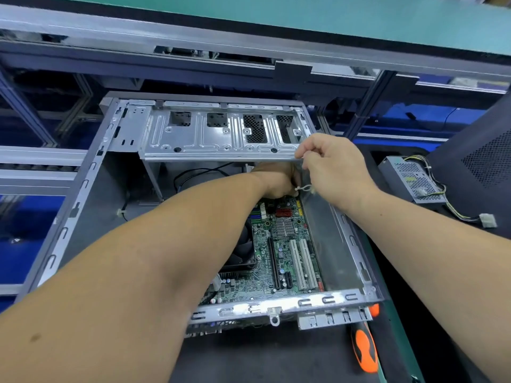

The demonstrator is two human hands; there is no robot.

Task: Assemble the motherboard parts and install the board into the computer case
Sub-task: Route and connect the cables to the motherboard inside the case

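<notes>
Fingers of the right hand are curled, pinching a thin white cable tie above the open grey metal computer case. Left hand is reached inside, grip undeterminable. Green motherboard is seated in the case.

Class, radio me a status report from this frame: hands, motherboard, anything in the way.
Right hand pinching a white cable tie. Left hand reaching under the drive cage, fingers hidden. Motherboard lying in the case.
</notes>
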